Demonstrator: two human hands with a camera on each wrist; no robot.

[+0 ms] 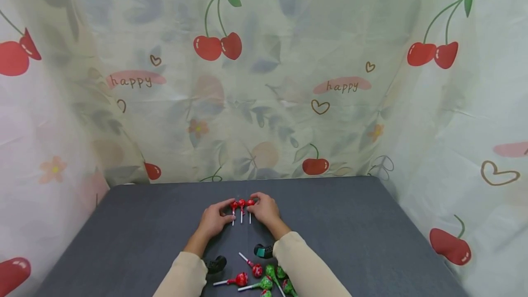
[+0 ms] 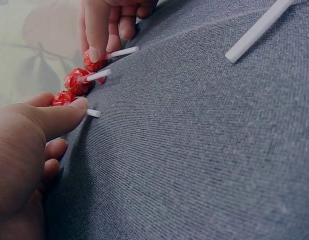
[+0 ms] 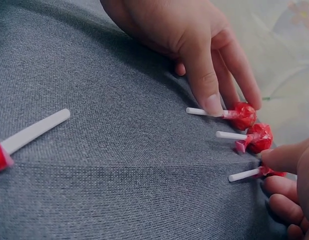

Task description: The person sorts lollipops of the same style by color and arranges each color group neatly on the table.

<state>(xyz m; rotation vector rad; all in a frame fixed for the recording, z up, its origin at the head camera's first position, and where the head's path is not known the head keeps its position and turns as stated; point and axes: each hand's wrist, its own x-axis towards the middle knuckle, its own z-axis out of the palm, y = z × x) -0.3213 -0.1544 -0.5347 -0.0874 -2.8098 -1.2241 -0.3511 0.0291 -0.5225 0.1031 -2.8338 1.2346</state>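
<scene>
Three red-wrapped lollipops lie side by side near the far part of the table, white sticks toward me. My left hand point(image 1: 213, 219) pinches the left lollipop point(image 3: 243, 116), its thumb by the stick and a fingertip at the candy head. Around the right lollipop point(image 3: 243, 175), my right hand point(image 1: 266, 209) has its thumb and fingers closed, partly covering the head. Between the hands sits the middle lollipop point(image 1: 241, 202), with neither hand on it. In the left wrist view, the left thumb point(image 2: 69, 117) overlaps the left lollipop's wrapper.
Closer to me lie two more red lollipops, one angled point(image 1: 257, 269) and one sideways point(image 1: 241, 279). Several green lollipops point(image 1: 266, 282) cluster beside them, partly hidden by the right sleeve point(image 1: 309, 265). A cherry-printed curtain point(image 1: 264, 81) surrounds the dark grey table point(image 1: 144, 223).
</scene>
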